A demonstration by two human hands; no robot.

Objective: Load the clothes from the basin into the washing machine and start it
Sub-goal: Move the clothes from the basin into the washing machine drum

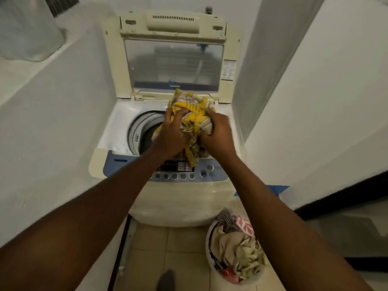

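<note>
A cream top-loading washing machine (117,131) stands ahead with its lid (174,64) raised upright. Its drum opening (142,131) shows at centre left. My left hand (171,137) and my right hand (217,136) both grip a bunched yellow striped cloth (192,111) held over the drum. Part of the cloth hangs down over the control panel (180,172). On the tiled floor at lower right sits a white basin (207,244) holding several crumpled clothes (237,246) in beige, pink and dark stripes.
White walls (63,122) close in on both sides of the machine, leaving a narrow alcove. A dark strip (336,192) runs along the right wall's base. A blue piece (277,189) lies by the machine's right side. My foot (165,280) shows at the bottom.
</note>
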